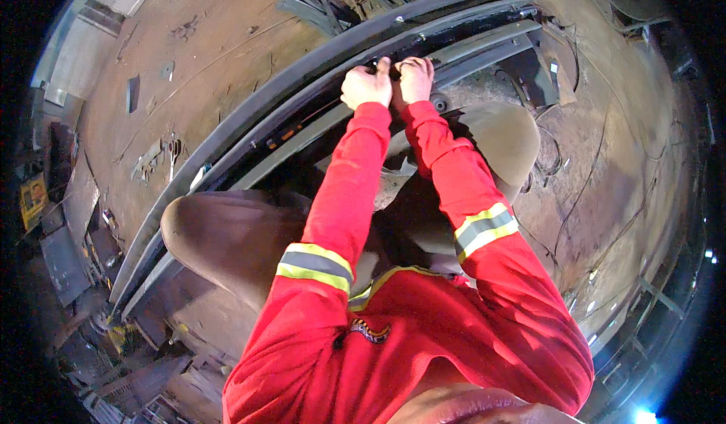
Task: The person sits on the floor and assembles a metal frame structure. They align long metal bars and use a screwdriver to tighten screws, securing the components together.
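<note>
Long grey metal beams [446, 2] lie across the floor in front of me, bent into a curve by the lens. Between them runs a dark channel [304, 114] with a small orange mark. My left hand [367, 85] is at this channel, closed, its thumb up and its fingers curled toward the metal. Right beside it, my right hand [414, 80] is also closed, fingers bent over the dark part. Whatever the two hands grip is hidden behind the fingers. Close to the right wrist sits a small round dark piece [439, 103] with a hole.
Dark metal strips [318, 7] lie piled beyond the beams. A scissor-shaped tool [175, 152] rests on the brown floor at left. Farther left stands a yellow box [33, 201]. Thin cables [597, 159] trail over the floor at right. My bent knees flank both arms.
</note>
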The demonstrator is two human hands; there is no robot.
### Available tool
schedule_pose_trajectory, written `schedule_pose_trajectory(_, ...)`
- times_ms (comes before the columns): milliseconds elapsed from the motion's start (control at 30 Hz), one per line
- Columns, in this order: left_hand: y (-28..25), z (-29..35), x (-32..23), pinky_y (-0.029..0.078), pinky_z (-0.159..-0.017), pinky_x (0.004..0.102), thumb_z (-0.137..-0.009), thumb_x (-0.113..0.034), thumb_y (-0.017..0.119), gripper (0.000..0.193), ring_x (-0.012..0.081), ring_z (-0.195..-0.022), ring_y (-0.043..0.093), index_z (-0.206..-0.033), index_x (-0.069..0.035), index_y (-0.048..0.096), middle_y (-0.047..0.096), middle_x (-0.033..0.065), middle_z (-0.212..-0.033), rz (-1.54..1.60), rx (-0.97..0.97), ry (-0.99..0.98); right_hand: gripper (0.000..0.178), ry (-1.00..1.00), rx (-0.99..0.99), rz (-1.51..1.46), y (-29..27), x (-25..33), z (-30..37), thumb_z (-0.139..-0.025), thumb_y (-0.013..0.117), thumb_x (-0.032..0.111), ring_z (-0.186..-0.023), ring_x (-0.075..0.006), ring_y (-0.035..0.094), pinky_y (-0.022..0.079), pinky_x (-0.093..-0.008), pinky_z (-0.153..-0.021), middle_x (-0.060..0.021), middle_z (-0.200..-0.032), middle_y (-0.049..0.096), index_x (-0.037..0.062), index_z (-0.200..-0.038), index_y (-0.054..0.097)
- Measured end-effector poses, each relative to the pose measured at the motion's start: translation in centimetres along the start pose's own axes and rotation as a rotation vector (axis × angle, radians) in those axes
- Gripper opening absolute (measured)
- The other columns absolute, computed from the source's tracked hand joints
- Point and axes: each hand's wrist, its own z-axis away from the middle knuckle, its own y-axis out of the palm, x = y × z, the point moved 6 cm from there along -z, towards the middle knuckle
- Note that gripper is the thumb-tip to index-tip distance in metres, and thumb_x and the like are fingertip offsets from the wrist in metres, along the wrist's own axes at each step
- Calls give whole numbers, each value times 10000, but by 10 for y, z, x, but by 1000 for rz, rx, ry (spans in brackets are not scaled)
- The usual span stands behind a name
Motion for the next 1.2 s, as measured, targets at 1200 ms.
schedule_pose_trajectory(1200,26,-23,21,463,-857,405,-690,-404,710,375,296,-820,679,-812,-50,731,699,150,-843,258,187,-91,258,-107,88,103,-1,7,-3,-696,648,298,-1113,-249,505,242,-500,-1069,-98,-939,655,71,-809,694)
